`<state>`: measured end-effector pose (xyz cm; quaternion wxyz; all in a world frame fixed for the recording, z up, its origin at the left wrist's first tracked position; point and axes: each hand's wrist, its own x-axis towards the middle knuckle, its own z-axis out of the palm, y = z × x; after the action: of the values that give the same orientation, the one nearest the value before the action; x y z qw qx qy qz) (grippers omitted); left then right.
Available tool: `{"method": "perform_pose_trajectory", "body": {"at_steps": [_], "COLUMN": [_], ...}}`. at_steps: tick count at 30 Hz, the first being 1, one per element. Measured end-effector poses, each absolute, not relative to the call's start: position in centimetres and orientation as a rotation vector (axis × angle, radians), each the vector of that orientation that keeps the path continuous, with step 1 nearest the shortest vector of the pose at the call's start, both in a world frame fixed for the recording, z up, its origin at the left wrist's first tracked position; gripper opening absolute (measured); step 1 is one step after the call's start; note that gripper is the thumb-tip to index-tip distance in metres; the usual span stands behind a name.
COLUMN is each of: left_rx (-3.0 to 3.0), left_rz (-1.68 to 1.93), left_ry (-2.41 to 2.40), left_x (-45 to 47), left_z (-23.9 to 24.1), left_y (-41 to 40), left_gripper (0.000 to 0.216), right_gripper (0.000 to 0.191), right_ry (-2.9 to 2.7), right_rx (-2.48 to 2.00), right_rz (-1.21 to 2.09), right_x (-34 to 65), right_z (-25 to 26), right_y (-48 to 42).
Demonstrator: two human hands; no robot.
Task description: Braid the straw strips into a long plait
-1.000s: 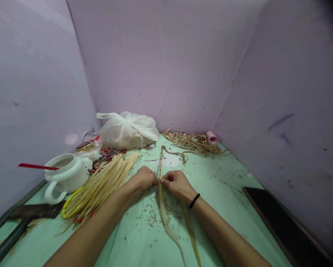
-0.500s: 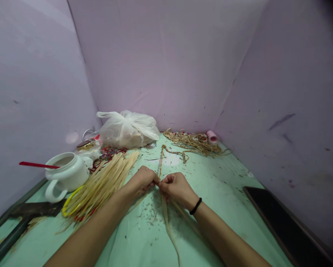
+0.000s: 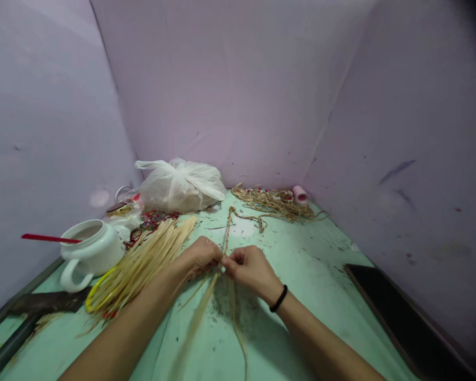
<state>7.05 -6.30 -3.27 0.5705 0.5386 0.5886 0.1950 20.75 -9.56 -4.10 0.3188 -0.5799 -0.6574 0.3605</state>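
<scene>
A thin braided cord [image 3: 228,228] of tan fibre runs from the far part of the table toward me and ends between my hands. My left hand [image 3: 201,256] is closed, pinching the near end of the braid. Close against it, my right hand [image 3: 249,270], with a black band on the wrist, pinches at the same spot. Loose flat fibre strands hang from the pinch toward me: one pale strand [image 3: 238,323] below my right hand, and a motion-blurred strand [image 3: 198,312] nearer my left. The fingertips hide the exact crossing of the strands.
Left of my arm lie a bundle of pale strips [image 3: 158,254], a white pot [image 3: 97,254] holding a red stick, and a dark-headed tool [image 3: 47,300]. A tied plastic bag [image 3: 180,188], tangled cords [image 3: 275,203] and a pink spool [image 3: 300,194] sit behind. A dark flat object [image 3: 396,317] lies right.
One loose strand has swung from under my right wrist to the left side, blurred by motion. Both hands stay pinched together at the braid's end. The view has shifted slightly.
</scene>
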Motion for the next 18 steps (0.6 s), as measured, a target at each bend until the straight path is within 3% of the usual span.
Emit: {"method": "perform_pose_trajectory", "body": {"at_steps": [5,9,18], "left_rx": [1.253,1.258,1.456], "left_rz": [0.419,0.418,0.32], "left_ry": [1.341,1.319,1.42], "left_x": [7.0,6.9,7.4], "left_z": [-2.9,-3.0,-2.0], "left_y": [-6.4,-6.3,-6.9], "left_gripper": [0.021,0.021,0.007], "right_gripper": [0.006,0.005,0.018], "right_ry": [-1.045,-0.963,-1.158], "right_rx": [-1.355,-1.187,-1.378], "right_rz": [1.548,1.87,1.594], "right_x": [21.1,20.5,20.2], "right_z": [-3.6,-3.7,-5.5], "right_y": [-8.5,-9.0,-8.4]}}
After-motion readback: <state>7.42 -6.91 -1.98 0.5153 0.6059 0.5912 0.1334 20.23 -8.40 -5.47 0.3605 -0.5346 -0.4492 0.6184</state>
